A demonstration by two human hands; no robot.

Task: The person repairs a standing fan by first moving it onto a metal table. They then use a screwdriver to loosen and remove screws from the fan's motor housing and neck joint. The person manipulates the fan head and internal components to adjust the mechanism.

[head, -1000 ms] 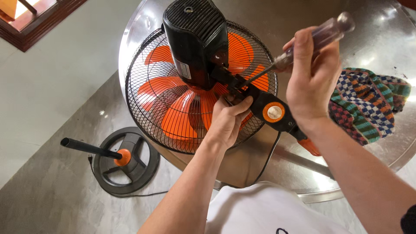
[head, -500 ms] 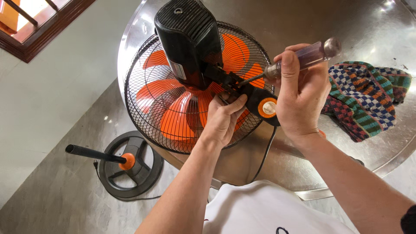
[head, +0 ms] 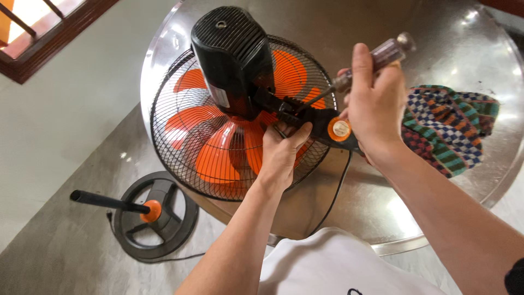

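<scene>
Orange-bladed black-caged fan (head: 229,136) lay on the round steel table (head: 436,33); your left hand (head: 281,150) gripped its neck, your right hand (head: 374,104) clenched a clear-handled screwdriver (head: 376,57).

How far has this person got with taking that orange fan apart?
Done: the round black stand base already sits apart on the floor. In hand: the left hand steadies the black neck bracket of the orange-bladed fan head, while the right hand works a clear-handled screwdriver there. Left: the black wire grille and motor housing remain assembled.

Both forearms are bare; a white shirt (head: 322,267) with a small dark mark covers the torso.
</scene>
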